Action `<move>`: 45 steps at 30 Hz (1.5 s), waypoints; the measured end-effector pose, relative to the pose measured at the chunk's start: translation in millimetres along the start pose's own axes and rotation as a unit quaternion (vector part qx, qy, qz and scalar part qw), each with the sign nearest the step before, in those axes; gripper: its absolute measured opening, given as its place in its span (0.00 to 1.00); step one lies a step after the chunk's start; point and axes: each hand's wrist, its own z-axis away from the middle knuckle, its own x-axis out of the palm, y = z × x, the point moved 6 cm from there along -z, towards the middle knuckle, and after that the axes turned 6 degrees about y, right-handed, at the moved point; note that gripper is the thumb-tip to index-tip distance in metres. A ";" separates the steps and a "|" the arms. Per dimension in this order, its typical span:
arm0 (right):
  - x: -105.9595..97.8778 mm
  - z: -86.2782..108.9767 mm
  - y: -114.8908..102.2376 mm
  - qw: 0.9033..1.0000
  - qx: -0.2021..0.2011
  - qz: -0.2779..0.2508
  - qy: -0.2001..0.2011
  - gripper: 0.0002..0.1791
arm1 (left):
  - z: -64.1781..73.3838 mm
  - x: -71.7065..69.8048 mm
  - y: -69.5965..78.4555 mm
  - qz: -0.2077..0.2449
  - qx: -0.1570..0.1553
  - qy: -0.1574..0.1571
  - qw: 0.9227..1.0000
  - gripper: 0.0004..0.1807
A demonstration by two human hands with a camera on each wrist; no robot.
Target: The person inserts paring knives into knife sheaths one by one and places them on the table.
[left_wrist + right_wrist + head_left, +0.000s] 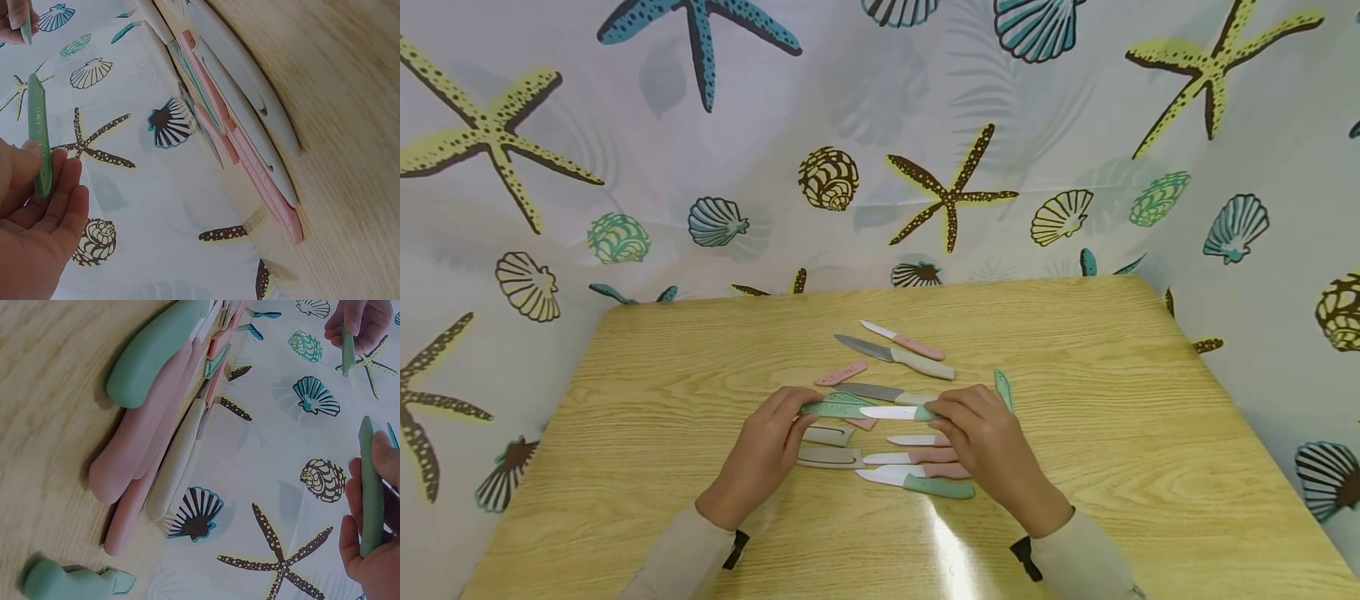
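Note:
My left hand (pixel 766 437) holds a green knife sheath (pixel 833 410) between thumb and fingers, raised above the table. My right hand (pixel 988 429) pinches the green handle of a small knife (pixel 887 412), its white blade pointing left. In the head view the blade's tip meets or overlaps the sheath's right end; whether it is inside cannot be told. The left wrist view shows the sheath (pixel 39 137) lying across the fingers under the thumb. The right wrist view shows the knife handle (pixel 370 494) held likewise; its blade is hard to see there.
Nearer me lie a green-handled knife (pixel 940 486) and pink-handled knives (pixel 934 456). Cream sheaths (pixel 829 457) are by my left hand. Farther back lie a cream-handled knife (pixel 921 364), a pink-handled knife (pixel 917 346) and a pink sheath (pixel 841 372). Another green item (pixel 1003 388) lies behind my right hand.

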 end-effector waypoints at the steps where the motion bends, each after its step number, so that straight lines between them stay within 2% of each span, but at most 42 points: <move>1: -0.4 0.6 0.7 1.000 0.004 -0.005 0.000 0.07 | -0.1 -0.1 0.2 0.006 0.003 0.004 1.000 0.16; 8: -2.2 2.0 2.9 1.000 0.012 -0.023 0.009 0.08 | -1.3 1.5 1.6 0.021 0.013 0.015 1.000 0.17; 16: 9.1 0.8 -5.3 0.999 -0.006 -0.043 0.006 0.09 | -3.8 12.7 17.4 0.032 0.040 -0.021 0.998 0.16; 25: 11.5 -2.1 -9.2 0.999 0.005 -0.037 0.007 0.11 | -6.3 17.8 22.9 0.034 0.042 -0.019 0.998 0.15; 30: 13.2 -4.1 -7.3 0.999 -0.005 -0.029 -0.016 0.12 | -6.8 17.9 22.3 0.018 0.045 -0.025 0.999 0.14; 35: 16.0 -3.4 -5.0 0.998 -0.009 -0.010 -0.057 0.14 | -5.8 19.4 23.4 0.000 0.060 -0.035 0.998 0.14; 39: 17.7 -2.5 -4.2 0.996 0.001 0.004 -0.091 0.12 | -6.3 20.8 24.7 -0.005 0.072 -0.043 0.996 0.14; 45: 15.1 -2.9 -1.3 0.994 0.031 0.001 -0.101 0.11 | -10.9 19.7 27.6 -0.001 0.082 -0.048 0.995 0.15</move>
